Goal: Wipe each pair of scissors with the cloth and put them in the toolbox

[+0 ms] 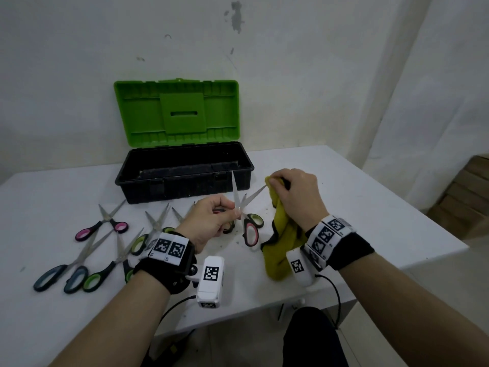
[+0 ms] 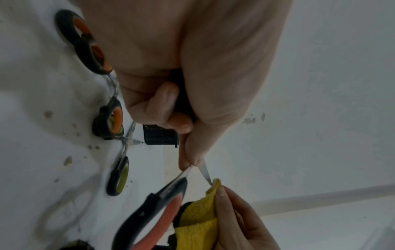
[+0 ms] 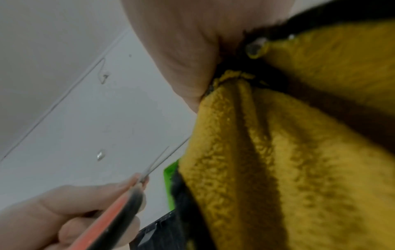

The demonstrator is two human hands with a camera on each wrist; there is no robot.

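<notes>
My left hand [image 1: 225,213] holds a pair of red-handled scissors [image 1: 239,203] at the pivot, just in front of the toolbox, with one handle inside the palm. The blades are spread: one points up, the other points right into a yellow cloth [image 1: 281,234]. My right hand [image 1: 293,192] grips the cloth around that blade's tip. The left wrist view shows the fingers [image 2: 190,160] pinching the pivot, the free red handle [image 2: 158,211] and the cloth [image 2: 200,211]. In the right wrist view the cloth [image 3: 278,152] fills the right side beside the scissors [image 3: 119,209]. The toolbox [image 1: 172,192] stands open.
Several other scissors lie on the white table [image 1: 357,207] at the left, among them a pink-handled pair [image 1: 102,226] and a green-handled pair [image 1: 105,271]. The green lid [image 1: 174,112] leans back against the wall. Crumbs of dirt dot the table.
</notes>
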